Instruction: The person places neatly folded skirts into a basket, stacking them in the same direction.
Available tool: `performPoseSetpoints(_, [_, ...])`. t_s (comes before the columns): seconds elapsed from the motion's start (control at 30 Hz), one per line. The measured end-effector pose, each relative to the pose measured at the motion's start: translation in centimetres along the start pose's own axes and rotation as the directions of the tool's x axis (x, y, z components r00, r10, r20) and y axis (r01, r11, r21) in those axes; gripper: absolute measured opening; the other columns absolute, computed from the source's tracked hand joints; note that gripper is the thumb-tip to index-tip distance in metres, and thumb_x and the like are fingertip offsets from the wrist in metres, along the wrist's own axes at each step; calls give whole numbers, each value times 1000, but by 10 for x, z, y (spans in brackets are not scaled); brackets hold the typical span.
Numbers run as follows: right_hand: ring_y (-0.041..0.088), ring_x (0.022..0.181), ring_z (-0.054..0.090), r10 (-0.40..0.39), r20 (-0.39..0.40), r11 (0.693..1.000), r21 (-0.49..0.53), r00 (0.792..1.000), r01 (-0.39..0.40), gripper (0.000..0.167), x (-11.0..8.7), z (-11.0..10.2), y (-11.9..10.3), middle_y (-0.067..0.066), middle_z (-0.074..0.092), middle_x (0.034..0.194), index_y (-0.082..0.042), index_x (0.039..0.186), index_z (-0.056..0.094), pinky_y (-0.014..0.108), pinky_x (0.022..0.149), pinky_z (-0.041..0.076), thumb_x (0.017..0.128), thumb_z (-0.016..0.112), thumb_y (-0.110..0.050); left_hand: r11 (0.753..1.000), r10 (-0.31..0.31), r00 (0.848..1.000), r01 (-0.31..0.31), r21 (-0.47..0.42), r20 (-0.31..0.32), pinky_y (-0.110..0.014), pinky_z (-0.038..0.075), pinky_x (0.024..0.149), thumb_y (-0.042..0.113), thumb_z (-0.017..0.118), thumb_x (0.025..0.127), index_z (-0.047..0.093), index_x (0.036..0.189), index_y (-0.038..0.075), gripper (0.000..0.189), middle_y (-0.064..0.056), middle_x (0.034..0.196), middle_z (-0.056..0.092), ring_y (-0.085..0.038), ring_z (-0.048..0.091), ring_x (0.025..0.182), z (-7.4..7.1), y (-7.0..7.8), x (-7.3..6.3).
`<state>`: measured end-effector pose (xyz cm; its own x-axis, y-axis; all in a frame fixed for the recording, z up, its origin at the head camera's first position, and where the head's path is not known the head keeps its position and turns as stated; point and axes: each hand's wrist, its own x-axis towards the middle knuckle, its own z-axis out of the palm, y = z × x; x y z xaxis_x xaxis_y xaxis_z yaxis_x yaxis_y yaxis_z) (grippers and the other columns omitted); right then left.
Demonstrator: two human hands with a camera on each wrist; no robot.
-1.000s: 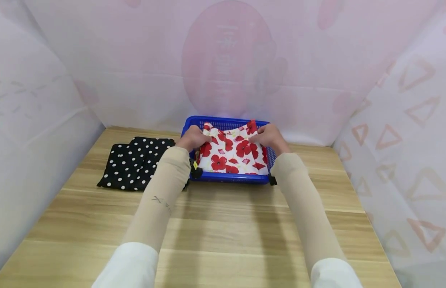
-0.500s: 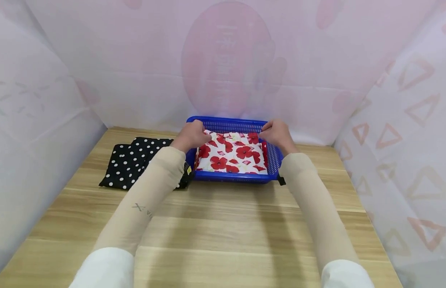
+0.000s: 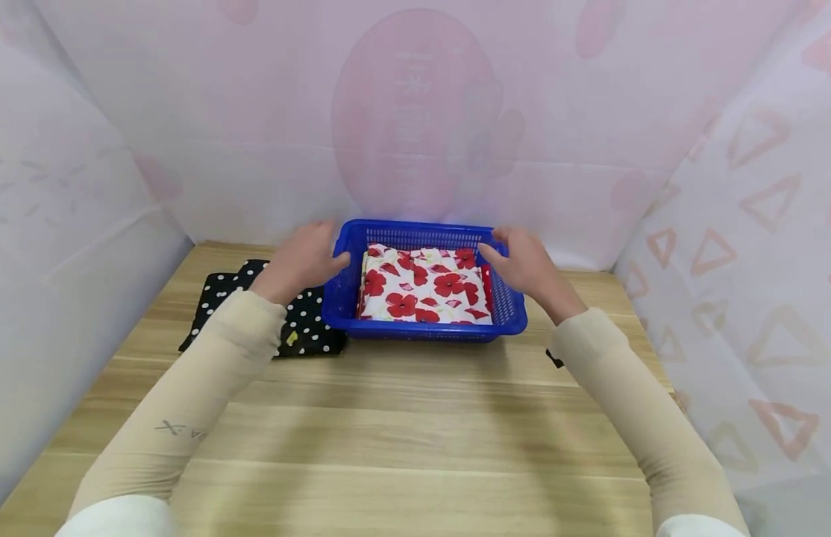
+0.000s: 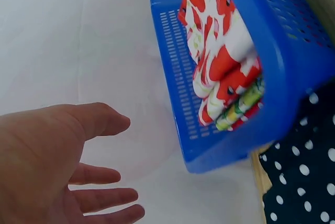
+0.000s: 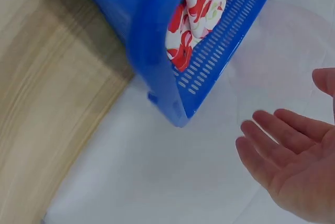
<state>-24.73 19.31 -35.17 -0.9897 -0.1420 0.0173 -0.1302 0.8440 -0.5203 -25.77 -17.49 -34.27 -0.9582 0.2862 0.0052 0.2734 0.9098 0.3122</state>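
Inside the blue basket (image 3: 425, 330) lies a folded white garment with red flowers (image 3: 422, 287). Other folded cloth, part of it yellow-green (image 4: 243, 103), shows beneath it in the left wrist view. My left hand (image 3: 301, 261) is off the basket's left end, its fingers apart and holding nothing. Near the right end, my right hand (image 3: 526, 261) is raised with fingers extended and nothing in them. Both wrist views show a gap between hand and basket. A folded black garment with white dots (image 3: 315, 328) lies left of the basket, partly hidden behind my left hand and forearm.
The wooden table (image 3: 389, 432) carries the basket and the dotted garment. Behind them rises a pale pink backdrop (image 3: 254, 179). White printed panels stand at the left (image 3: 73, 224) and right (image 3: 744, 261).
Both hands have let go of the floral garment and moved apart, left hand to the left, right hand to the right. The garment's upper edge now lies flat in the basket.
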Motion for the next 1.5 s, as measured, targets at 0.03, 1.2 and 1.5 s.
performPoseSetpoints(0.03, [41, 154, 41, 3, 9, 1000, -27, 1000, -3, 69, -3, 1, 1, 21, 45, 165, -1, 160, 40, 59, 125, 38, 110, 50, -46, 1000, -11, 1000, 11, 6, -8, -63, 38, 123, 33, 58, 104, 36, 158, -9, 71, -33, 158, 45, -49, 44, 147, 0, -4, -4])
performPoseSetpoints(1.2, [39, 167, 3, -39, 74, 957, -283, 996, 58, 107, -42, 64, 64, 18, 4, 179, -5, 170, 7, 69, 131, 15, 99, 34, -80, 974, -220, 975, 218, 62, 24, -83, 16, 119, 77, 47, 98, 10, 162, -15, 118, -46, 166, 7, -65, 11, 153, 86, -172, -85])
performPoseSetpoints(1.5, [40, 167, 0, -23, 64, 968, -247, 998, 38, 108, -42, 76, 64, 17, 0, 179, -5, 170, 5, 70, 131, 10, 98, 36, -81, 976, -214, 974, 208, 68, 79, -82, 10, 121, 80, 44, 97, 5, 161, -18, 124, -44, 168, 0, -62, 6, 156, 98, -188, -85])
